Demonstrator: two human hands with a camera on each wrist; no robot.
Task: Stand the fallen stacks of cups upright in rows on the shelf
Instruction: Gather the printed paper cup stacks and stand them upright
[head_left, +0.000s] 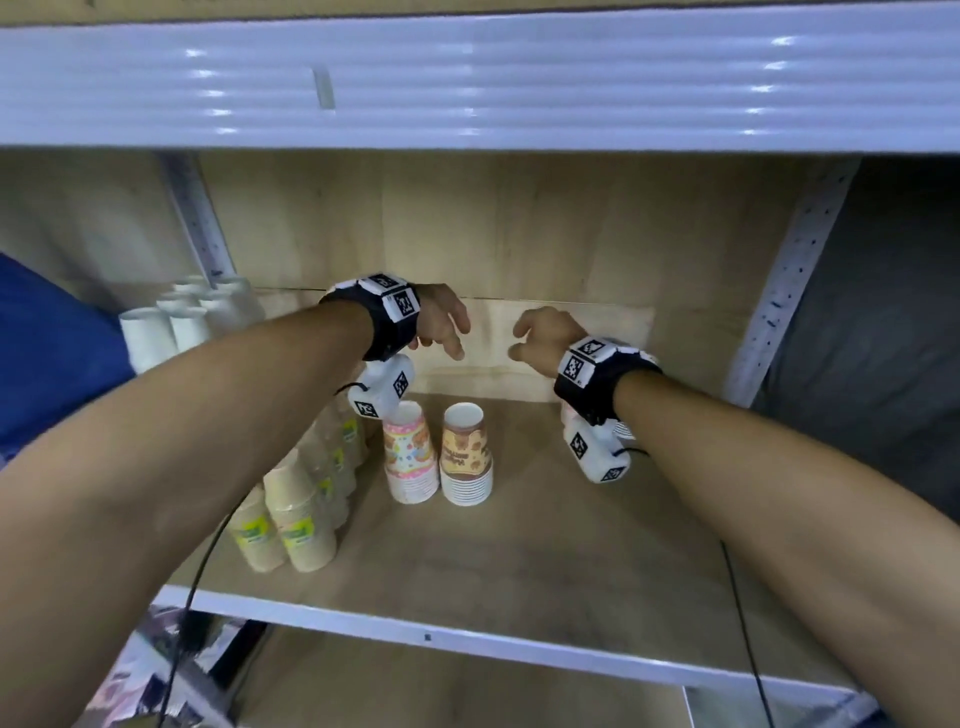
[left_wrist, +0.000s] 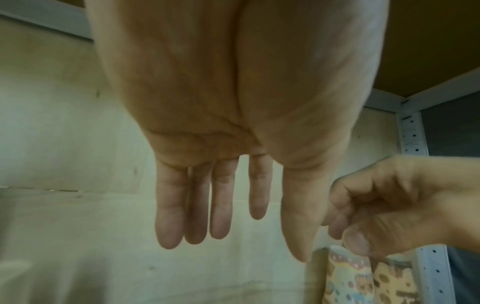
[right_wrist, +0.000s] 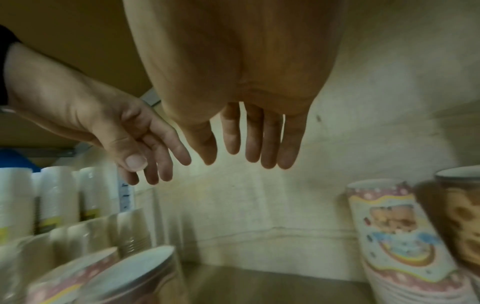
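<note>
A pink patterned cup stack (head_left: 410, 457) and a brown patterned cup stack (head_left: 466, 457) stand side by side mid-shelf. My left hand (head_left: 447, 343) hovers above and behind them with straight fingers (left_wrist: 168, 216) and holds nothing. My right hand (head_left: 524, 343) hangs just to its right, fingers (right_wrist: 270, 144) relaxed, also empty. In the right wrist view a pink stack (right_wrist: 394, 236) and a brown stack (right_wrist: 462, 216) stand at the right, and two blurred stack tops (right_wrist: 103, 273) show at the lower left. The left wrist view catches two patterned stacks (left_wrist: 348, 277) below my right hand (left_wrist: 350, 226).
Beige cup stacks with green labels (head_left: 296, 519) stand in rows at the left, with white cup stacks (head_left: 176, 322) behind them. The wooden shelf board (head_left: 519, 561) shows bare wood at front and right. The upper shelf (head_left: 467, 83) hangs low overhead. A perforated upright (head_left: 789, 291) bounds the right side.
</note>
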